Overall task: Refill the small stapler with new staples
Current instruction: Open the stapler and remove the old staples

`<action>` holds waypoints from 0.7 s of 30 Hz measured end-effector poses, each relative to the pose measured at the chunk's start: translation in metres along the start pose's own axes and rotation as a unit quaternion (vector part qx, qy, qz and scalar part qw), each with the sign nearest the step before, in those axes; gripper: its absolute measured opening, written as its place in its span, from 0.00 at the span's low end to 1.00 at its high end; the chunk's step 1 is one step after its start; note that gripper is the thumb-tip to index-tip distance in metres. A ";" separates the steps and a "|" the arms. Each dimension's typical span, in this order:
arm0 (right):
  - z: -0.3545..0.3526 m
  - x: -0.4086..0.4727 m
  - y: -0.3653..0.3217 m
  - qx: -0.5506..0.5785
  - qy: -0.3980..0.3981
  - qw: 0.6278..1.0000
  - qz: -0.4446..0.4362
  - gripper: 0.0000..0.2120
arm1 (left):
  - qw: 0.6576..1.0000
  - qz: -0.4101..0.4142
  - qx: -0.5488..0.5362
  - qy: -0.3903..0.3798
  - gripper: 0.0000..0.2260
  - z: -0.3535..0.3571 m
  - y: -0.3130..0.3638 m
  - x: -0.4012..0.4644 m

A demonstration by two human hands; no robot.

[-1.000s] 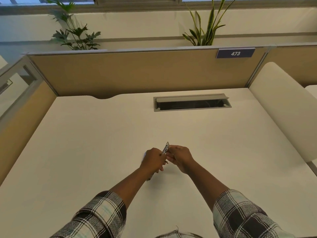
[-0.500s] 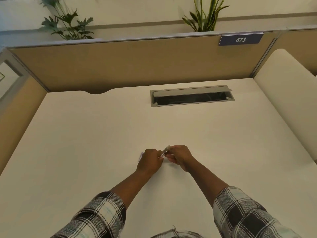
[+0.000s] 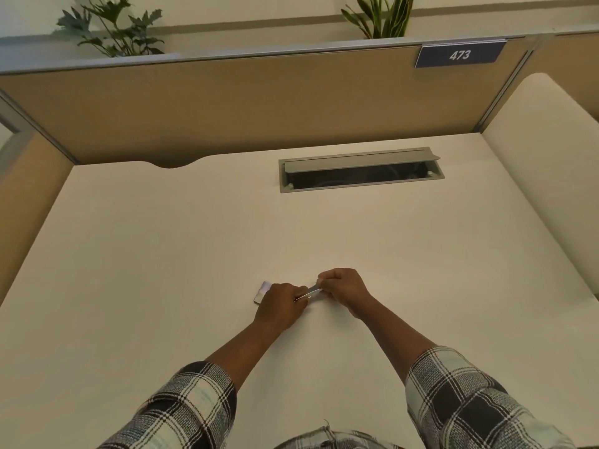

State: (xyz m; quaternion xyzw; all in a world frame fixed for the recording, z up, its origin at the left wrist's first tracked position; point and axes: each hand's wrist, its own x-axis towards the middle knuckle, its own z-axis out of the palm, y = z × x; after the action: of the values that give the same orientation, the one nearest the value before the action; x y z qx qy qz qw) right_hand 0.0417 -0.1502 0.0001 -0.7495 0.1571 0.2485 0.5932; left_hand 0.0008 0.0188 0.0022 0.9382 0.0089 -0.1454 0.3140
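Observation:
Both hands meet low over the middle of the cream desk (image 3: pixel 162 254). My left hand (image 3: pixel 282 304) is closed around the small stapler, whose pale lilac end (image 3: pixel 262 291) sticks out past the knuckles on the left. A thin silver metal part of the stapler (image 3: pixel 309 291) bridges the gap between the hands, lying almost flat. My right hand (image 3: pixel 340 286) pinches the far end of that metal part with curled fingers. Most of the stapler is hidden inside the left fist. No loose staples can be made out.
A grey cable slot (image 3: pixel 359 170) with its lid raised lies in the desk at the back. Tan partition panels (image 3: pixel 227 108) close off the back and left, with a blue "473" sign (image 3: pixel 460 55). A cream chair back (image 3: pixel 547 176) stands at the right.
The silver metal part stood tilted up between the hands; it now lies nearly flat. Both hands have sunk to the desk and the camera has tipped downward.

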 end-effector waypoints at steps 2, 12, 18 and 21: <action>0.000 -0.001 0.001 0.022 0.003 1.000 -0.003 0.03 | 0.999 -0.002 -0.045 -0.013 0.07 -0.001 0.002 0.000; 0.002 -0.008 -0.008 0.064 -0.012 0.998 0.010 0.05 | 0.998 -0.005 -0.068 -0.004 0.09 -0.003 0.011 -0.003; 0.006 -0.012 -0.009 0.066 0.001 0.998 -0.012 0.10 | 0.990 -0.040 -0.132 -0.013 0.11 -0.004 0.012 -0.005; 0.005 -0.015 -0.007 0.056 0.016 0.998 -0.030 0.10 | 0.973 -0.088 -0.213 -0.017 0.13 -0.005 0.015 -0.004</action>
State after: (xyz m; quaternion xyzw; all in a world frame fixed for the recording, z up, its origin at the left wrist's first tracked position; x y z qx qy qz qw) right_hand 0.0314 -0.1442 0.0132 -0.7236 0.1576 0.2096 0.6385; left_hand -0.0005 0.0099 0.0158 0.8427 0.1173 -0.1831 0.4925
